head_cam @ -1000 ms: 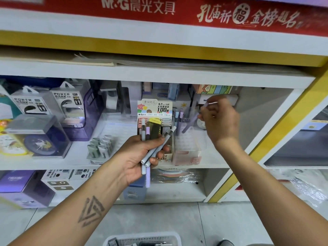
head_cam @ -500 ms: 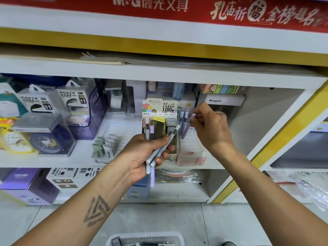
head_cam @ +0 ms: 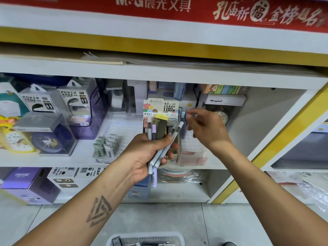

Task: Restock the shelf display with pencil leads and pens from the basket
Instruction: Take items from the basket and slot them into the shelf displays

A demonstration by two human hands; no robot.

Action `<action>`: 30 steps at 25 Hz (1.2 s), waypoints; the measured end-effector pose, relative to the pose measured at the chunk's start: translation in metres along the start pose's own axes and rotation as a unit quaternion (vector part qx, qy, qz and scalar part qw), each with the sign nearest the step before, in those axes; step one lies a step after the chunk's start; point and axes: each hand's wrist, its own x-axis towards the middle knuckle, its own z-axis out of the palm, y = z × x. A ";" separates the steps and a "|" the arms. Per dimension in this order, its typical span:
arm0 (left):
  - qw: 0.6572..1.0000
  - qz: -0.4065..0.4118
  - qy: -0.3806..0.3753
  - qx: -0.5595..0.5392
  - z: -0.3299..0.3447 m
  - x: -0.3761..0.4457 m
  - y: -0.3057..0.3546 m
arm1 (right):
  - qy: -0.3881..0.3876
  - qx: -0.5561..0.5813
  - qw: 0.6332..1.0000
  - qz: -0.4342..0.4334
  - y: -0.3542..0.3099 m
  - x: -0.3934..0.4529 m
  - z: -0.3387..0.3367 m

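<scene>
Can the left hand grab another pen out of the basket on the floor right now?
Probably not easily. The left hand already grips a bunch of pens, so its fingers are full. The basket sits low at the bottom of the view, with nothing blocking the way down to it.

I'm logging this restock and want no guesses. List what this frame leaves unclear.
- Right hand, head view: motion blur hides whether the fingertips still hold a pen.
- Pen holder: the right hand and left hand cover most of it, so its fill is unknown.
- Basket: cut off by the bottom edge; contents uncountable.
- Pens in the left hand: overlapping, count uncertain.
</scene>
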 end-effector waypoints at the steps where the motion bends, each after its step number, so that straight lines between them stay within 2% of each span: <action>1: 1.000 0.004 -0.001 0.004 0.001 0.000 -0.001 | -0.037 0.116 0.991 0.050 -0.006 -0.001 -0.001; 3: 1.000 0.009 -0.001 0.010 0.003 0.001 -0.002 | -0.099 0.252 0.956 0.112 -0.015 -0.005 -0.003; 5: 1.000 0.009 -0.010 0.011 0.004 0.001 -0.003 | -0.107 0.307 0.936 0.138 -0.018 -0.007 -0.006; 8: 1.000 -0.007 -0.006 0.004 0.004 0.001 -0.004 | 0.005 0.361 0.919 0.159 -0.013 -0.001 -0.019; 10: 1.000 -0.020 0.006 -0.003 0.004 0.002 -0.004 | 0.097 0.322 0.931 0.139 -0.007 0.005 -0.030; 12: 0.999 -0.031 0.013 -0.015 0.005 0.003 -0.004 | 0.151 0.238 0.954 0.103 0.002 0.007 -0.036; 15: 0.998 -0.045 0.014 -0.038 0.006 0.004 -0.002 | 0.155 0.045 0.986 0.030 0.009 0.006 -0.033; 19: 0.997 -0.053 0.009 -0.048 0.005 0.004 -0.003 | 0.121 -0.122 0.983 -0.070 0.019 0.005 -0.019; 21: 0.998 -0.052 0.008 -0.045 0.003 0.003 -0.003 | 0.112 -0.157 0.977 -0.087 0.024 0.006 -0.014; 30: 0.999 -0.042 0.001 -0.032 0.000 0.003 -0.003 | 0.085 -0.168 0.975 -0.114 0.022 0.007 -0.007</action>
